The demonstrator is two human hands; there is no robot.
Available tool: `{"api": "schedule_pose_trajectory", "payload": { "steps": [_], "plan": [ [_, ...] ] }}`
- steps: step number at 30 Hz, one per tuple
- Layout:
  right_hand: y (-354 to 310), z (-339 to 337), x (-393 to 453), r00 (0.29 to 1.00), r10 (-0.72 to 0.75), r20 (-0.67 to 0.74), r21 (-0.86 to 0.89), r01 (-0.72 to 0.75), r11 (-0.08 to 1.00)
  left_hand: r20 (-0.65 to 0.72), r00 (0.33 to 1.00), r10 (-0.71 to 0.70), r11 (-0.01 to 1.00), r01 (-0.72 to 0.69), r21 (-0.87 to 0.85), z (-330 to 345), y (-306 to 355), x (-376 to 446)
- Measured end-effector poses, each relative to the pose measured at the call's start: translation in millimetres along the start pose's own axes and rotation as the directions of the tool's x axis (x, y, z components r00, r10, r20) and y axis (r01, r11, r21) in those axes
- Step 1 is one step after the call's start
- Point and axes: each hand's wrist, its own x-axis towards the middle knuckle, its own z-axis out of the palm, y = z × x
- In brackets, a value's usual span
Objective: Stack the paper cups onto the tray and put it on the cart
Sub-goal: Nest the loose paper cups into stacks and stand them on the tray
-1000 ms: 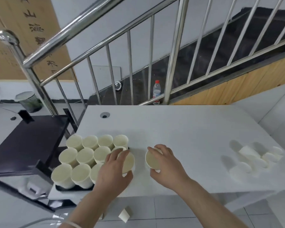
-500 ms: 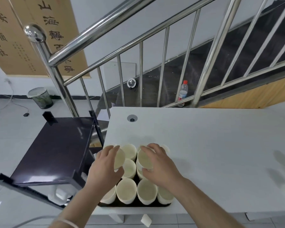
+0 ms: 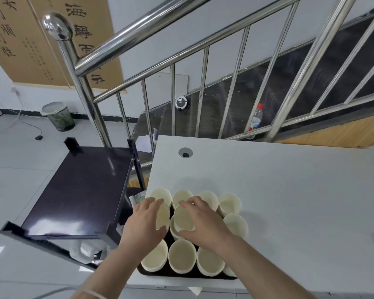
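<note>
Both hands, left (image 3: 144, 223) and right (image 3: 203, 223), each grip a paper cup (image 3: 183, 219) above the tray (image 3: 181, 274), railing (image 3: 203, 93) behind.

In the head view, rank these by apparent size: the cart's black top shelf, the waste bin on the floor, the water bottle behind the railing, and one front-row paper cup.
1. black top shelf, clearly the largest.
2. and 3. front-row paper cup and waste bin look alike; the cup is much nearer, so no ranking.
4. water bottle, smallest.
</note>
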Motion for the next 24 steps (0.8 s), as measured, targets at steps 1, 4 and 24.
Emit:
{"api": "schedule_pose_trajectory", "payload": {
  "steps": [1, 4, 24],
  "plan": [
    [1.5, 3.3, 2.1, 1.0, 0.004, 0.012, -0.006, -0.004, 1.0, 0.013, 1.0, 0.001, 1.0, -0.001, 0.01, 1.4, -1.0, 1.3],
    [6.5, 11.0, 7.6, 0.999, -0.004, 0.038, -0.051, 0.005, 0.999, 0.055, 0.998, 0.0, 0.999, -0.002, 0.033, 5.5, -3.4, 3.8],
    [6.3, 18.1, 22.2, 0.99, -0.004, 0.14, -0.222, 0.035, 0.974, 0.103, 0.993, -0.06, 0.996, 0.053, 0.066, 14.8, -12.4, 12.0]
  ]
}}
